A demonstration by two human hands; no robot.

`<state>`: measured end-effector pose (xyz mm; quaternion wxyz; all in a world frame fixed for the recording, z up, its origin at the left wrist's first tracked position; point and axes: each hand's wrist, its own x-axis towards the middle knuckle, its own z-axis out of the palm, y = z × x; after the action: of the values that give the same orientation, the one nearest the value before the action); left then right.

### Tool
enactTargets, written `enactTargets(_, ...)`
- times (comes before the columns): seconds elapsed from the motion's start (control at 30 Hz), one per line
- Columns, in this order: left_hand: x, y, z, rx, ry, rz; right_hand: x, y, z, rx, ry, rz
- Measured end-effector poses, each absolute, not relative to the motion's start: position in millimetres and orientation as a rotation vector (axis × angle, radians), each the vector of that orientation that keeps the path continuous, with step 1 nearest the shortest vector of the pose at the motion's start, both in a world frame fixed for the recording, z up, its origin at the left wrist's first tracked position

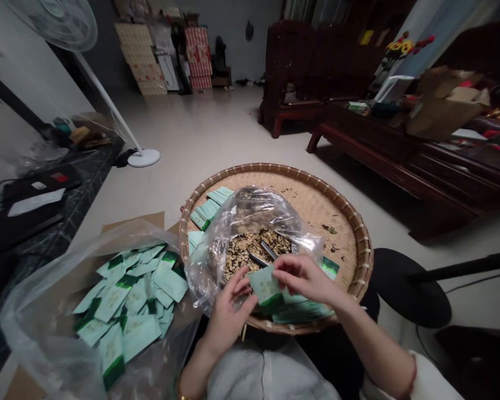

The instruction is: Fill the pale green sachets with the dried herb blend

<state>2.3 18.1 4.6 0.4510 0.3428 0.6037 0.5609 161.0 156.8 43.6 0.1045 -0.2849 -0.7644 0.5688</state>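
Hand, left [229, 316]: half closed, fingers curled, fingertips touching the packet's left edge; whether they grip it, I cannot tell.
Hand, right [304, 278]: fingers bent downward, pinching the packet's top edge from above, apparently holding it steady.
Packet: pale green paper packet [266, 288] with a dark green band, held upright between the hands just over the basket rim, probably so that stray bits fall onto the tray rather than the floor.
Under the right hand: stack of matching packets [304, 313], lying on the near side of the basket within easy reach.
Ahead of the hands: dried loose leaves [254, 251], perhaps tea, and two slim metal pieces [269, 250], lying inside a clear plastic bag [244, 214] with its mouth gathered open; the bag likely keeps the leaves together.
Around them: round woven bamboo basket [316, 184], with more packets [204, 214] at its far left, and dark flecks scattered over its base.
Left of the basket: loose heap of packets [129, 294] on a second clear plastic bag [37, 328], resting on cardboard [133, 222], beside the working hands.
Farther out: white pedestal fan [144, 158], dark wood sideboard [400, 136], black round stool [408, 289].
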Motion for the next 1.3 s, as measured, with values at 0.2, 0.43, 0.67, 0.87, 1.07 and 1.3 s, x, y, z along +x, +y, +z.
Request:
enactTargets(0.2, 3.6, 23.5, 0.4, 0.966, 1.729, 1.318, 133.3, 144.4, 31.8, -0.504, -2.295, 0.882)
enactTargets(0.43, -1.2, 23.5, 4.3, 0.911, 1.723, 1.334, 124.2, 144.7, 26.2, -0.212, -2.347, 0.360)
enactTargets(0.67, -1.4, 23.2, 9.5, 0.808, 1.617, 1.363, 123.5, 144.0, 8.4, -0.145, -2.247, 0.307)
enactTargets(0.87, -1.7, 21.1, 11.8, 0.812, 1.595, 1.365, 119.6, 142.7, 7.0, -0.115, -2.196, 0.322)
enactTargets(1.07, -11.7, 16.9, 6.2, 1.002, 1.781, 1.354, 118.0, 139.5, 22.4, -0.177, -2.209, 0.401)
enactTargets(1.3, -29.2, 11.8, -1.2, 0.906, 1.965, 1.475, 120.7, 140.3, 34.9, -0.369, -2.220, 0.816)
